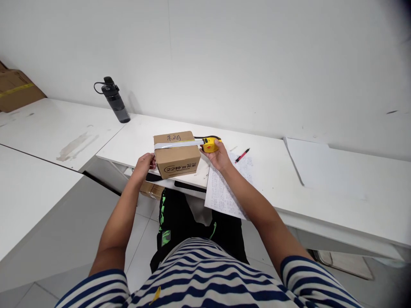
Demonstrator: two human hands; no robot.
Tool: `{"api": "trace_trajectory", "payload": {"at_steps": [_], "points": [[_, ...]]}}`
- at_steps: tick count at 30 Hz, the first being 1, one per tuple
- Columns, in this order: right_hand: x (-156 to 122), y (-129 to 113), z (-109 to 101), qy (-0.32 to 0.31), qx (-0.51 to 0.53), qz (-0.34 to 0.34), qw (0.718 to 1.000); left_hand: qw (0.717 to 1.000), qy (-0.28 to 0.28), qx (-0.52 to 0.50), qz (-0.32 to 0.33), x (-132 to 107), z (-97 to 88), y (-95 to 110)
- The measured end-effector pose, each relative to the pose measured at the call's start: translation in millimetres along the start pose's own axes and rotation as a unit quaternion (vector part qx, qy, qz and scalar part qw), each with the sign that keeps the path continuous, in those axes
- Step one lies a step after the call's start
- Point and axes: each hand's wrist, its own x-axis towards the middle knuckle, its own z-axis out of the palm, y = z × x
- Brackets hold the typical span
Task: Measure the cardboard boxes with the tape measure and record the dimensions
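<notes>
A small brown cardboard box (177, 157) with printed writing stands near the front edge of the white desk (276, 179). A white tape blade (175, 145) is stretched across its top edge. My right hand (218, 156) grips the yellow tape measure case (210, 144) at the box's right side. At the box's left corner, my left hand (144, 164) pinches the end of the blade against the box.
A written sheet of paper (224, 192) lies right of the box and overhangs the desk edge, with a red pen (242, 155) beside it. A dark water bottle (114, 100) stands at the back left. Blank sheets (321, 167) lie to the right. Flattened cardboard (14, 87) is far left.
</notes>
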Motion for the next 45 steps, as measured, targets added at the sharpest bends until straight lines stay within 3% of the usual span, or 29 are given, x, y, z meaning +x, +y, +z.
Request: {"api": "trace_trajectory", "payload": {"at_steps": [5, 9, 12, 17, 19, 22, 25, 27, 30, 32, 34, 36, 39, 43, 45], "points": [[-0.7, -10.3, 6.7, 0.006, -0.055, -0.025, 0.998, 0.995, 0.065, 0.069, 0.044, 5.5, -14.6, 8.2], [-6.8, -23.6, 13.0, -0.022, -0.087, -0.042, 0.995, 0.946, 0.15, 0.233, 0.166, 7.9, -32.5, 33.4], [-10.6, -34.7, 15.0, -0.047, -0.1, -0.061, 0.992, 0.927, 0.148, 0.275, 0.208, 11.7, -38.1, 56.8], [-26.1, -52.9, 15.1, -0.1, -0.211, -0.118, 0.965, 0.939, 0.126, 0.23, 0.224, 23.1, -33.6, 92.1], [-37.8, -56.2, 18.3, -0.14, -0.33, -0.165, 0.919, 0.935, 0.108, 0.22, 0.255, 30.7, -32.0, 109.8], [-47.9, -55.0, 25.9, -0.22, -0.505, -0.274, 0.789, 0.915, 0.07, 0.236, 0.319, 45.6, -31.9, 143.9], [-34.4, -52.4, 28.4, -0.256, -0.596, -0.356, 0.673, 0.887, 0.033, 0.251, 0.386, 54.8, -31.6, 178.1], [-13.6, -53.6, 24.2, -0.236, -0.627, -0.383, 0.636, 0.862, 0.006, 0.26, 0.434, 50.0, -27.8, 195.1], [21.5, -59.8, 11.8, -0.163, -0.631, -0.4, 0.644, 0.797, 0.004, 0.341, 0.498, 27.3, -13.5, 207.6], [40.8, -64.9, 2.9, -0.112, -0.61, -0.401, 0.674, 0.758, -0.002, 0.398, 0.517, 11.2, -1.0, 207.1], [55.7, -70.1, -4.3, -0.072, -0.584, -0.397, 0.704, 0.748, -0.042, 0.419, 0.513, 2.7, 8.5, 200.6], [68.4, -75.3, -8.4, -0.055, -0.581, -0.386, 0.715, 0.743, -0.094, 0.434, 0.5, 3.3, 10.2, 188.5], [87.3, -81.6, -7.1, -0.091, -0.634, -0.37, 0.673, 0.736, -0.139, 0.462, 0.475, 10.3, -5.7, 161.2], [111.3, -78.4, 6.2, -0.206, -0.691, -0.374, 0.583, 0.717, -0.126, 0.513, 0.456, 1.8, -39.8, 118.3], [120.3, -71.7, 13.1, -0.246, -0.696, -0.377, 0.559, 0.695, -0.114, 0.546, 0.455, -6.4, -49.1, 100.2]]}}
